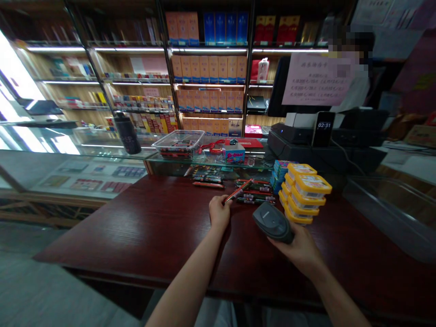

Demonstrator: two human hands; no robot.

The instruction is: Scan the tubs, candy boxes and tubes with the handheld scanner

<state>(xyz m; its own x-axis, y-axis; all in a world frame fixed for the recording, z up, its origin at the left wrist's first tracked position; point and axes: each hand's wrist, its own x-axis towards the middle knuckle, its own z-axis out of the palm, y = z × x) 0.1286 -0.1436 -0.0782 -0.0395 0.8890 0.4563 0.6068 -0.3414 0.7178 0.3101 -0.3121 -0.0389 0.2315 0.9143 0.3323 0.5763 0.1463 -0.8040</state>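
R hand (301,247): barcode scanner (271,222) gripped by handle | L hand (220,213): slim pkt (239,190) pinched by near end, scanner's 10 o'clk, prob. to bare label | yellow tubs (306,200) stacked, scanner's 2 o'clk, prob. space-saving

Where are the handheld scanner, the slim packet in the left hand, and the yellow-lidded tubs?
Handheld scanner (271,221): head view, on its dark grey casing.
Slim packet (240,190): head view, midway along its visible length.
Yellow-lidded tubs (304,196): head view, mid-stack.
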